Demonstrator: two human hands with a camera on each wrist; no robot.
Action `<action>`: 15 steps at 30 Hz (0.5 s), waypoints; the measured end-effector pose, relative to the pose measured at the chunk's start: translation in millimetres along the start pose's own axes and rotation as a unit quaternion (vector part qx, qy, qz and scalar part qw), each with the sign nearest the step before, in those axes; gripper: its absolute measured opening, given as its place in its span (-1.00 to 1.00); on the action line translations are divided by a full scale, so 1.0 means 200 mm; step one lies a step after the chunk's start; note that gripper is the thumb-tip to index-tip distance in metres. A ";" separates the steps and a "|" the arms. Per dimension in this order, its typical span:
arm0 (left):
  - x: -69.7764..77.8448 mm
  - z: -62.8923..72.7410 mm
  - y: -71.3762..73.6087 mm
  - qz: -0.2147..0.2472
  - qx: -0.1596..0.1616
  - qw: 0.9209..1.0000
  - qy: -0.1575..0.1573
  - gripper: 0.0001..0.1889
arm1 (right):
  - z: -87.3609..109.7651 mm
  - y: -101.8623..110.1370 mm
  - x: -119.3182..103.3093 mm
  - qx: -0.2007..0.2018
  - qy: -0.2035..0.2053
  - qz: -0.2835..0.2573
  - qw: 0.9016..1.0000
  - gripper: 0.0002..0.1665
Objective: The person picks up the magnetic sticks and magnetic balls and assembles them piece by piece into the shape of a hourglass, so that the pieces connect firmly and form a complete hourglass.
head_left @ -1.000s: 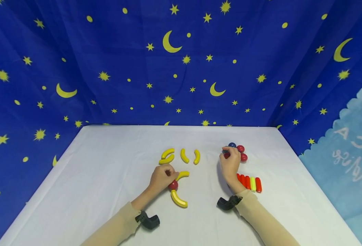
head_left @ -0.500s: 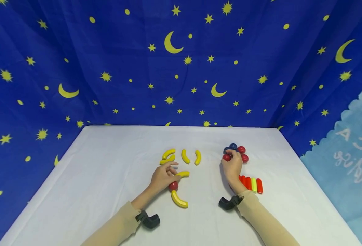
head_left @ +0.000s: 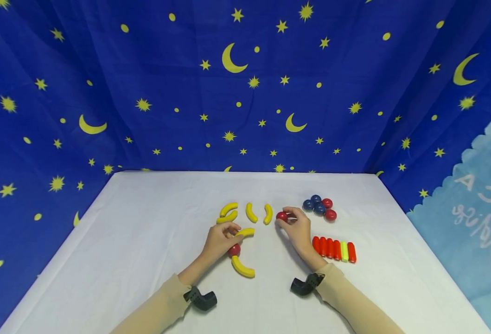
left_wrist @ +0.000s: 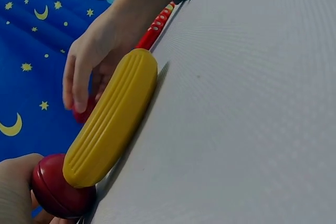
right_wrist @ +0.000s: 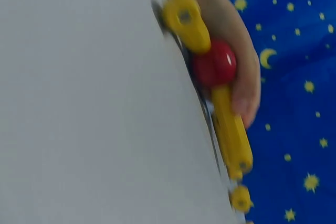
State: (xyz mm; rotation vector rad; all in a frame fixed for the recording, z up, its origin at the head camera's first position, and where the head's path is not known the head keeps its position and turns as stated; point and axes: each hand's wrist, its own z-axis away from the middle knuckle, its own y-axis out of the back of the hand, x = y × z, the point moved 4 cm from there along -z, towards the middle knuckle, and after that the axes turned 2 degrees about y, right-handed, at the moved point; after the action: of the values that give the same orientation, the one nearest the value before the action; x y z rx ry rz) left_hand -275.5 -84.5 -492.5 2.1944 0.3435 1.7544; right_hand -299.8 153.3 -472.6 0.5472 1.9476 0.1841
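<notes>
In the head view my left hand [head_left: 221, 242] pinches the upper curved yellow rod [head_left: 246, 232] near its end. That rod meets a red ball [head_left: 234, 249], and the lower curved yellow rod [head_left: 243, 267] joins the ball's other side, so the three form a chain. The left wrist view shows this ball [left_wrist: 59, 187] and the ribbed lower rod [left_wrist: 113, 119] close up. Farther right, my right hand [head_left: 299, 232] holds a second red ball [head_left: 282, 216] between thumb and fingers, apart from the other balls.
Several curved yellow rods [head_left: 251, 212] lie behind the left hand. At the back right is a cluster of blue balls [head_left: 319, 209] and red balls [head_left: 330, 215]. Straight red rods [head_left: 330, 248] and a yellow-green one [head_left: 344, 251] line up beside the right forearm.
My right hand has taken a red ball from the cluster and carried it left. The left fingers opened out a little, then closed on the upper rod; the chain shifted slightly away from me.
</notes>
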 end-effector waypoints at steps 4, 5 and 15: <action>0.00 0.00 -0.01 0.013 -0.018 1.000 0.018 -0.83 | 0.06 -0.08 -0.04 -0.070 0.020 -0.053 0.996 -0.56; 0.00 0.00 -0.02 0.017 -0.023 0.999 0.020 -0.82 | 0.07 -0.09 -0.07 -0.089 0.024 -0.063 0.994 -0.56; 0.02 0.00 -0.02 -0.004 -0.026 1.000 0.010 -0.83 | 0.14 -0.12 -0.24 -0.191 0.026 -0.087 0.977 -0.56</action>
State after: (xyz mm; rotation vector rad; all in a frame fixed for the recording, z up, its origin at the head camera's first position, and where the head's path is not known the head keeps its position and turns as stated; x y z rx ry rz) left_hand -274.1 -79.5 -491.5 2.1368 0.3075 1.7631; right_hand -265.3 108.0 -454.2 0.1197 1.9345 0.4536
